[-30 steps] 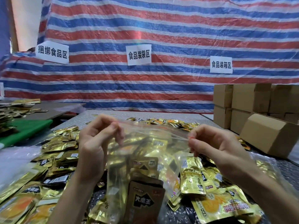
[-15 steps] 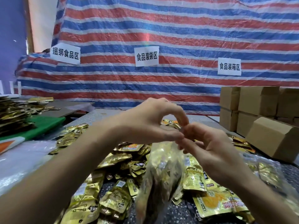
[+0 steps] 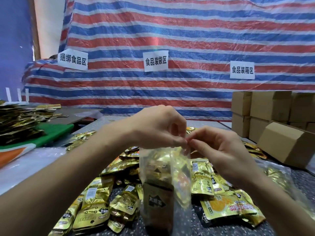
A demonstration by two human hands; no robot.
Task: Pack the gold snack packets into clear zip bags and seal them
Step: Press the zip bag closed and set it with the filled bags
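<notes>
A clear zip bag (image 3: 164, 181) filled with gold snack packets hangs upright in front of me, edge-on to the camera. My left hand (image 3: 158, 128) and my right hand (image 3: 214, 147) meet at its top, fingertips touching, and both pinch the zip strip. Below and around the bag lies a heap of loose gold snack packets (image 3: 109, 203) on the speckled table (image 3: 197, 225). More gold packets (image 3: 226, 206) lie under my right forearm.
Cardboard boxes (image 3: 271, 106) are stacked at the right, one box (image 3: 286, 142) tilted at the front. A filled clear bag (image 3: 279, 176) lies at the right. A pile of packets (image 3: 17, 123) sits on a green sheet (image 3: 56, 132) at the left. A striped tarp (image 3: 170, 40) forms the back wall.
One second ago my hands held the bag's mouth wide apart. The left hand has slid right along the top to meet the right hand, and the bag now hangs narrow.
</notes>
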